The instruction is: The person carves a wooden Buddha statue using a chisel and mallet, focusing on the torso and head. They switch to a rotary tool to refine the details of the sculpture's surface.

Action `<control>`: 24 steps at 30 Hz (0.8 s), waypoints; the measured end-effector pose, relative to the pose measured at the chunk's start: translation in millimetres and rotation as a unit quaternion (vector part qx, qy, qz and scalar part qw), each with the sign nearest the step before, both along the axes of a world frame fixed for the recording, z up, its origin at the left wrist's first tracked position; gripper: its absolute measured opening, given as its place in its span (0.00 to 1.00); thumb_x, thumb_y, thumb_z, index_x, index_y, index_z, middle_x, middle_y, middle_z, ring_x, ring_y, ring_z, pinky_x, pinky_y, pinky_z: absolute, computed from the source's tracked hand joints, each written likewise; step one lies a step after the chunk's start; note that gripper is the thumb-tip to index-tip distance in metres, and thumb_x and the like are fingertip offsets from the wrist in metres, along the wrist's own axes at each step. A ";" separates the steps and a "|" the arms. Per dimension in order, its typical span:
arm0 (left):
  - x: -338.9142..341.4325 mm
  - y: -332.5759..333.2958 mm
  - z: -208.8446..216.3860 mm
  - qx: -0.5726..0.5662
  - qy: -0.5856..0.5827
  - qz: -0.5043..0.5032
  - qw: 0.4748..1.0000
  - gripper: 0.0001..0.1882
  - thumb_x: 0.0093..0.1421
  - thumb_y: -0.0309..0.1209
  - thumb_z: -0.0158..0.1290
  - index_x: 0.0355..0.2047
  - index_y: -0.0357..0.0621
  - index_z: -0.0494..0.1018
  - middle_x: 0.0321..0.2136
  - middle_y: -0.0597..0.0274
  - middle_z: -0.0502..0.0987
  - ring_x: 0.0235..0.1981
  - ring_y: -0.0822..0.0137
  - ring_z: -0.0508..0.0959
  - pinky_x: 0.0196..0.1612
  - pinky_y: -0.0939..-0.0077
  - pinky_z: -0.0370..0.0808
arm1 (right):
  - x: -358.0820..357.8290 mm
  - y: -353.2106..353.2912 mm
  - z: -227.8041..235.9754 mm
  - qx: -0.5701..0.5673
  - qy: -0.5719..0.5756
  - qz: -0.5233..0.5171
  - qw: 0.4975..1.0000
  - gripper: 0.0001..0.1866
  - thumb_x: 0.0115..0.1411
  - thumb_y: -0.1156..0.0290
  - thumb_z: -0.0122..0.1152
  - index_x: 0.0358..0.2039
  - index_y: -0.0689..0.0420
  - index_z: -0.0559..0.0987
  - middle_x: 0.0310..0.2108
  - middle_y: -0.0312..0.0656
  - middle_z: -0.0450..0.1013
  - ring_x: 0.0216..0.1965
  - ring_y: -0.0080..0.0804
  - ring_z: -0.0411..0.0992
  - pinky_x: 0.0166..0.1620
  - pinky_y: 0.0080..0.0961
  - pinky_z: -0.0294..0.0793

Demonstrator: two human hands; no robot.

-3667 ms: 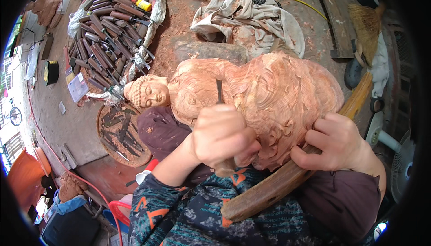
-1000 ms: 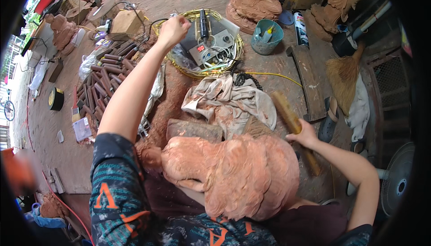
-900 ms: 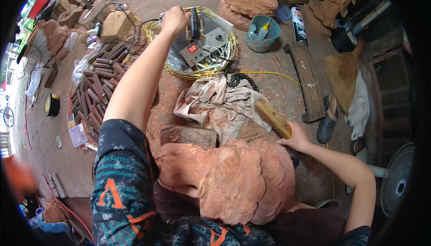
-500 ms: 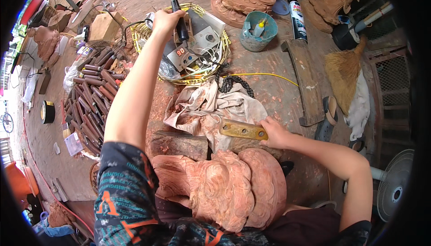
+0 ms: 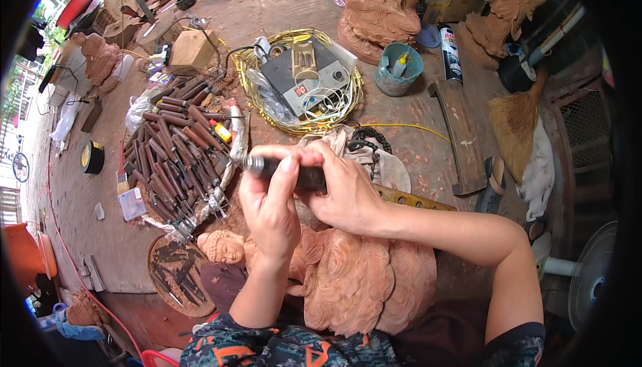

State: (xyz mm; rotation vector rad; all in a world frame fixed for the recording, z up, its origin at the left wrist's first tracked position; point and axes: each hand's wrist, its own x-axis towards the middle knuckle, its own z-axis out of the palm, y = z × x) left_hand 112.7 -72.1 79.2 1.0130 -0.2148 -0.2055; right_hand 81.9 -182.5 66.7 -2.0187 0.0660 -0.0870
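Both my hands meet above a carved reddish wooden figure [image 5: 348, 280] lying across my lap, its head [image 5: 222, 247] to the left. Between them is a black rotary tool handpiece [image 5: 309, 178], its metal end pointing left. My right hand [image 5: 351, 193] wraps round the handpiece's body. The fingers of my left hand [image 5: 271, 203] pinch near its metal end; whether a bit sits there is hidden. A yellowish bar with holes [image 5: 418, 199] lies partly behind my right forearm. Beyond my hands, a crumpled pale cloth [image 5: 391, 169] lies with a dark cord on it.
A grey control box [image 5: 281, 72] sits inside a coil of yellow cable [image 5: 251, 109]. Many dark-handled carving tools [image 5: 170, 159] are heaped at left, near a round tray of bits [image 5: 179, 274]. A teal bucket [image 5: 398, 86], spray can [image 5: 451, 54] and wooden plank [image 5: 461, 136] stand farther right.
My left hand has come back from over the control box with the handpiece. My right hand has left the holed bar and now grips the handpiece. The view has shifted; the figure's head now shows.
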 end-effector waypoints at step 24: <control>16.7 34.9 8.4 -0.074 0.022 -0.124 0.989 0.17 0.69 0.43 0.35 0.38 0.41 0.63 0.27 0.54 0.71 0.33 0.63 0.73 0.41 0.66 0.71 | -11.3 -3.9 17.5 0.296 0.251 0.214 0.896 0.15 0.55 0.62 0.64 0.22 0.57 0.70 0.13 0.32 0.65 0.13 0.18 0.65 0.19 0.18 0.65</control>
